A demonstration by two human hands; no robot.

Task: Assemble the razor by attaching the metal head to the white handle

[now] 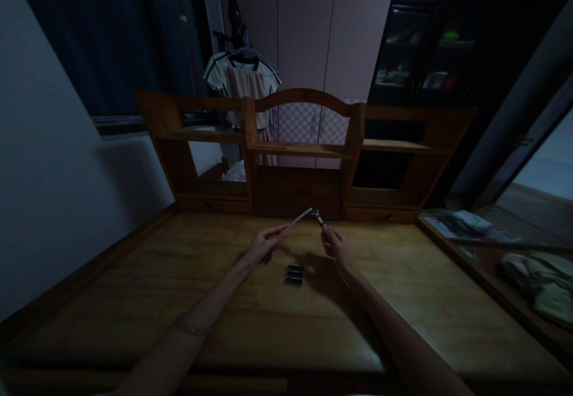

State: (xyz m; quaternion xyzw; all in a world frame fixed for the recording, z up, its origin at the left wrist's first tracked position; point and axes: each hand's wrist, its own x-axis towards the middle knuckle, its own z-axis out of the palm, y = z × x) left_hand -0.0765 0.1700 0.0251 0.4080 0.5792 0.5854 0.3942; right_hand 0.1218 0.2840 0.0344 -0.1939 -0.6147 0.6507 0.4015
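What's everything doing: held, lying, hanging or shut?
Thin pale straight stick: held in the left hand, tilted
Slim dark tool with shiny metal end: held in the right hand, tilted
Small black pieces: lying together on the yellowish wooden desk
White dark-trimmed shirt: hanging
Pink-and-white checked cupboard doors: shut
Brown wooden drawers: shut

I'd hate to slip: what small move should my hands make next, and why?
Perhaps hold the pale strip steady in your left hand and line up the metal-headed tool in your right hand with the strip's tip: their ends look close, but I can't tell if they touch.
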